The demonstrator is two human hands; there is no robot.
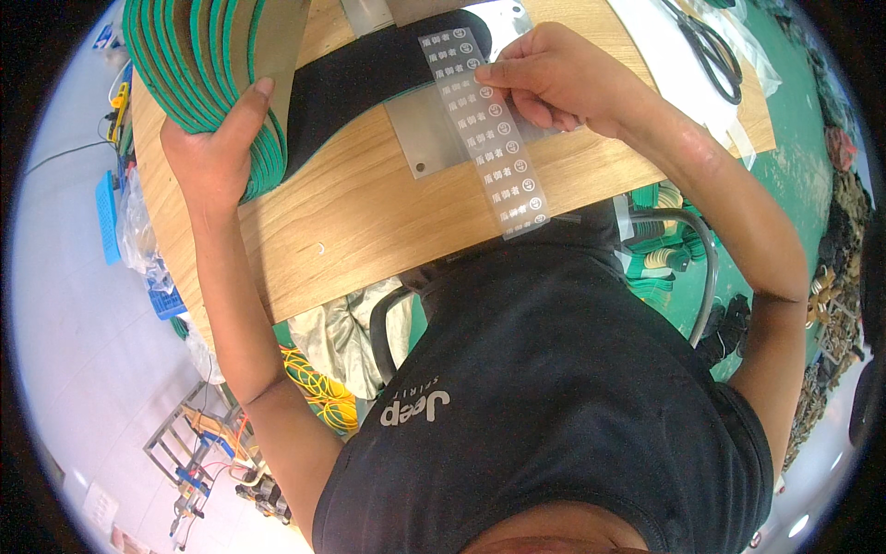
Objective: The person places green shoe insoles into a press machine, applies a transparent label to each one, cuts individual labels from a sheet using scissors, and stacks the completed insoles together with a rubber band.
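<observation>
My left hand [220, 152] is closed round a fanned stack of insoles [189, 65] with green edges and tan faces, at the table's left side. Between thumb and fingers, my right hand [568, 83] pinches a long translucent strip of printed labels [498, 162]. The strip's upper part crosses the heel end of a black insole [369, 69], and its lower end hangs past the table's front edge. That insole lies flat, partly over a grey metal plate [420, 138]. I cannot tell whether the strip touches the insole. The insole's left end is hidden behind the stack.
Black-handled scissors [706, 51] lie on a white sheet [653, 37] at the wooden table's [360, 231] far right. A chair's metal armrest [709, 254] and more green-edged pieces [660, 258] are below the table's right side. Yellow cable [318, 388] is coiled at lower left.
</observation>
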